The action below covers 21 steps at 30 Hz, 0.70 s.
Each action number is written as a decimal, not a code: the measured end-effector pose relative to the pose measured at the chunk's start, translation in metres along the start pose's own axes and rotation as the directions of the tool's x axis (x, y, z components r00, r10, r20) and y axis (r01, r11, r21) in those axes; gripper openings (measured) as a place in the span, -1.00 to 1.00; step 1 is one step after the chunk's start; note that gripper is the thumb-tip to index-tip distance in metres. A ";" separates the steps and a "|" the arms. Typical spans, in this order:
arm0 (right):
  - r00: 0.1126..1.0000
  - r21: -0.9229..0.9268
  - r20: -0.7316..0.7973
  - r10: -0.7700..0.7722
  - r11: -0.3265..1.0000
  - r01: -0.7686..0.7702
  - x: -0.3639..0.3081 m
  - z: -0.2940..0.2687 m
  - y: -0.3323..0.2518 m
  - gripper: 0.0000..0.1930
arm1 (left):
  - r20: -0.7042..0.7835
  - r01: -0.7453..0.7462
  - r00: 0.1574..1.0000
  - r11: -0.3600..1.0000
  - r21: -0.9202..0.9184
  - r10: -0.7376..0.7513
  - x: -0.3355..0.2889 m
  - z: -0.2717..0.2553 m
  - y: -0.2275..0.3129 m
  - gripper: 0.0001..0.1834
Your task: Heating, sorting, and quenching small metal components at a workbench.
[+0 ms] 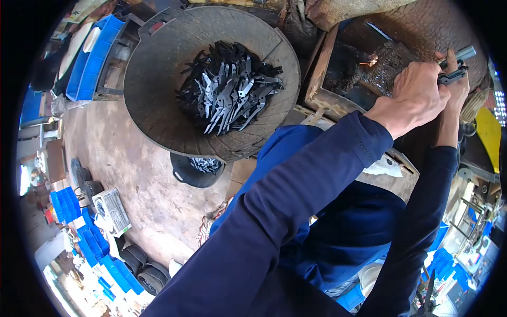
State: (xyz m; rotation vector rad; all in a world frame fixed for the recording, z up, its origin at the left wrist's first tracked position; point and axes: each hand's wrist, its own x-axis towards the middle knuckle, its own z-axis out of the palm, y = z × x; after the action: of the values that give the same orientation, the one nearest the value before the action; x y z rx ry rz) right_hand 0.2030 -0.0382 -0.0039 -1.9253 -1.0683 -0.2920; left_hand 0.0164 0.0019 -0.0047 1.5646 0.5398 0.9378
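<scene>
Both of my hands are together at the upper right, over the edge of a wooden-framed box. My left hand (pixel 415 91) is a closed fist whose fingers are turned away; what it grips is mostly hidden. Just beyond it, my right hand (pixel 457 94) is closed around a small dark metal tool part (pixel 453 77), with a shiny silver piece (pixel 466 52) sticking out above it. Whether those two pieces are joined I cannot tell. To the left, a wide round metal pan (pixel 153 79) carries a heap of dark and silver shear-like blade parts (pixel 229 90).
The wooden box (pixel 323 66) holds dark, wet-looking grit and a small orange glow (pixel 373 59). Below the pan, a black bucket (pixel 186 176) contains more metal pieces. Blue bins (pixel 95 58) line the left side, with a white crate (pixel 112 210) on the floor.
</scene>
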 end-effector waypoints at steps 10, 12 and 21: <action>0.980 0.040 0.014 0.200 0.979 -0.201 -0.003 -0.001 -0.015 -0.56 | 0.027 -0.041 0.999 0.999 -0.014 0.041 0.003 0.003 -0.008 -0.72; 0.963 0.076 0.003 0.271 0.960 -0.270 -0.005 0.001 -0.016 -0.57 | 0.022 -0.051 0.998 0.998 -0.026 0.052 0.003 0.004 -0.009 -0.73; 0.985 -0.037 -0.014 0.171 0.985 -0.171 -0.006 0.000 -0.022 -0.57 | 0.023 -0.043 0.999 0.999 -0.011 0.043 0.004 0.006 -0.012 -0.71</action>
State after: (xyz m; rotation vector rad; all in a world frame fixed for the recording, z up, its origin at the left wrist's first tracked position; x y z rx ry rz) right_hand 0.1827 -0.0363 0.0060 -2.0325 -0.8891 -0.2278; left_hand 0.0257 0.0038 -0.0151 1.5811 0.4858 0.9521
